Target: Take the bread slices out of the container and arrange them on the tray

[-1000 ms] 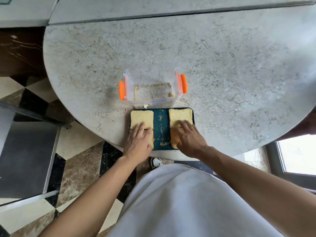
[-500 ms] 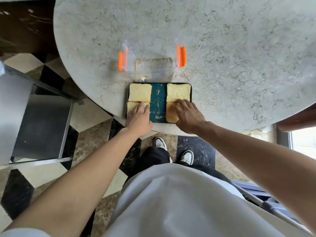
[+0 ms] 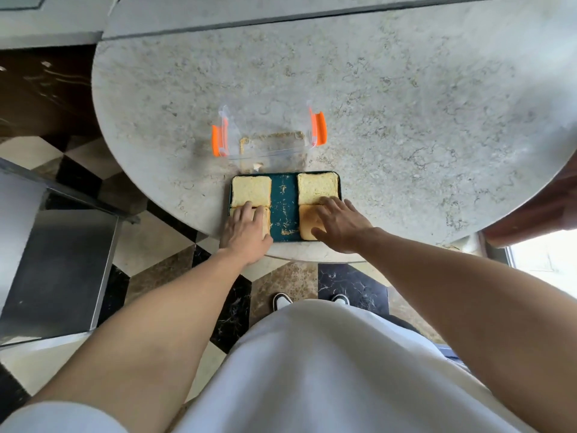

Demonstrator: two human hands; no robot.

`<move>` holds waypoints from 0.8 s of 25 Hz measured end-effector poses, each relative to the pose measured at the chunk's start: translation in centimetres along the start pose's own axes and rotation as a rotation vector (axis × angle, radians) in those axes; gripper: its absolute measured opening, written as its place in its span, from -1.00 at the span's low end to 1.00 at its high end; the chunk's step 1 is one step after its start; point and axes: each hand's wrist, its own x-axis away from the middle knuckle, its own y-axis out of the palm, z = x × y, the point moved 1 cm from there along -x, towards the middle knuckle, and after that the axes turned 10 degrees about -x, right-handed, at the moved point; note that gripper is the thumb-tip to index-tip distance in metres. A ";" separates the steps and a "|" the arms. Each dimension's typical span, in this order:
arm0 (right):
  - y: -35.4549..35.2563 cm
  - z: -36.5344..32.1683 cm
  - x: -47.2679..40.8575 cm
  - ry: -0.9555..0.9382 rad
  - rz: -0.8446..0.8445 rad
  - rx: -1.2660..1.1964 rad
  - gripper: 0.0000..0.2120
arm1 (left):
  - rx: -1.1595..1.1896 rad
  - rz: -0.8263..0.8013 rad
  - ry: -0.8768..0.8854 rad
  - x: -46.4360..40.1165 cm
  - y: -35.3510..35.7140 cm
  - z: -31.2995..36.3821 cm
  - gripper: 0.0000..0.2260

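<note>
Left hand point(image 3: 246, 231) flat on lower-left slice point(image 3: 265, 220), right hand point(image 3: 338, 225) on browner slice point(image 3: 307, 221) — fingers spread; empty container point(image 3: 268, 145) just above tray point(image 3: 283, 207), mid-frame.

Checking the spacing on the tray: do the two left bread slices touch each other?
Touching. The head view shows the far left slice meeting the near left slice with no teal tray between.

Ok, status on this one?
Left hand and right hand flat on near slices. Four bread slices on tray. Container empty, crumbs only.
</note>
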 end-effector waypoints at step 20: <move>-7.4 -3.7 -3.6 0.302 -0.358 0.041 -0.50 | 0.056 -0.467 0.034 -3.0 -7.6 -3.6 -0.30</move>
